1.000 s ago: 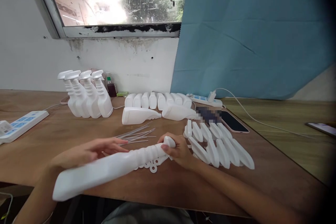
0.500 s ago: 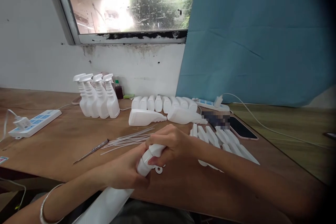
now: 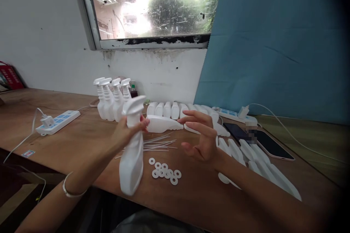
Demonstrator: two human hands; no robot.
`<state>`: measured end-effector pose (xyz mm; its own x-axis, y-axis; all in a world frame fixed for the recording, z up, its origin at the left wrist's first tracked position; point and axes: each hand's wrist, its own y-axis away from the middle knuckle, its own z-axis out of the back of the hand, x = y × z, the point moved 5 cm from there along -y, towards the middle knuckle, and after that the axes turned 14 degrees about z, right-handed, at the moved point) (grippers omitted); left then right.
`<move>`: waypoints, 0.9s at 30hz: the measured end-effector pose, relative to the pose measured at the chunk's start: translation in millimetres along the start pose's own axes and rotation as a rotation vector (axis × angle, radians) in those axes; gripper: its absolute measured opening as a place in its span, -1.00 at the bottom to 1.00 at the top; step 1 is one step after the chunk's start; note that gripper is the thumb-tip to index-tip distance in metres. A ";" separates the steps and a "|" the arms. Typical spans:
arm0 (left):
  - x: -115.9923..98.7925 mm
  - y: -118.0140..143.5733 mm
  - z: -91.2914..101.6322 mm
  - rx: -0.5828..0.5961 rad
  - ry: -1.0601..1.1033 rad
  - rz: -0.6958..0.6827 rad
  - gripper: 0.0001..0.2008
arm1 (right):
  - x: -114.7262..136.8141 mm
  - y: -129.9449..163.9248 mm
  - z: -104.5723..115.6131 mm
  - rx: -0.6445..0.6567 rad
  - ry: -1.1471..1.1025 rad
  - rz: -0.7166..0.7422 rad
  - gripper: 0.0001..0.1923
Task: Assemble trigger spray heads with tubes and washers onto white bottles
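A white spray bottle (image 3: pixel 131 169) with its trigger head fitted is held nearly upright by the neck in my left hand (image 3: pixel 127 129), over the front of the table. My right hand (image 3: pixel 202 136) hovers to the right of it, fingers apart, holding nothing. Between and below the hands lies a group of white ring washers (image 3: pixel 164 172). Thin white tubes (image 3: pixel 158 143) are spread on the table behind the washers, partly hidden by the bottle. White spray heads (image 3: pixel 254 158) lie in rows under and beyond my right forearm.
Several finished spray bottles (image 3: pixel 108 103) stand by the wall. White bottles without heads (image 3: pixel 164 123) lie at the back middle. Power strips (image 3: pixel 61 121) with cords are at left and back right. Phones (image 3: pixel 273 145) lie at the right. The table's front edge (image 3: pixel 153 207) runs close to my lap.
The spray bottle has swung from tilted at my lap to upright above the table in my left hand. My right hand has let go of its head and moved right, fingers opened.
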<state>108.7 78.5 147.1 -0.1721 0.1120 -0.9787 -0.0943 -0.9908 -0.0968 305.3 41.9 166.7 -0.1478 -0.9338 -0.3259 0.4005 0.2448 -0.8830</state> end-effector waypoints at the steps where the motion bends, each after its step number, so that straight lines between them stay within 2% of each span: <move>1: -3.4 -9.9 10.9 -0.070 0.017 -0.073 -0.77 | -0.4 2.9 0.9 -0.016 0.006 -0.032 -0.56; 4: -10.5 -37.8 32.5 -0.184 0.012 -0.274 -0.76 | 0.4 12.4 -6.5 0.062 0.049 -0.131 -0.53; 7: -6.0 -66.4 44.6 -0.289 -0.101 -0.359 -0.69 | 2.8 21.2 -17.9 0.136 0.057 -0.193 -0.54; 10: 9.0 -96.2 53.1 -0.391 -0.200 -0.376 -0.68 | 4.1 28.2 -23.7 0.106 0.011 -0.230 -0.52; 13: 31.1 -122.2 58.6 -0.435 -0.231 -0.324 -0.68 | 5.4 33.2 -25.0 0.081 -0.018 -0.250 -0.50; 15: 47.2 -130.8 62.0 -0.474 -0.249 -0.275 -0.66 | 6.2 36.3 -24.6 0.089 -0.026 -0.267 -0.50; 18: 72.9 -125.0 65.4 -0.556 -0.357 -0.178 -0.50 | 7.8 42.1 -22.3 0.105 -0.028 -0.292 -0.52; 22: 108.1 -95.6 62.4 -0.586 -0.580 -0.069 -0.32 | 9.3 53.1 -19.6 0.123 -0.020 -0.335 -0.56; 25: 122.7 -81.4 54.7 -0.568 -0.700 -0.113 -0.27 | 8.7 61.1 -20.4 0.139 -0.017 -0.386 -0.60; 27: 124.6 -83.5 48.8 -0.562 -0.769 -0.168 -0.28 | 8.6 63.5 -21.6 0.145 -0.025 -0.403 -0.60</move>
<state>47.3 178.8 42.1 -0.8129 0.0762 -0.5774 0.2723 -0.8266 -0.4924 309.8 55.1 100.5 -0.2968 -0.9538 0.0456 0.4386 -0.1786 -0.8807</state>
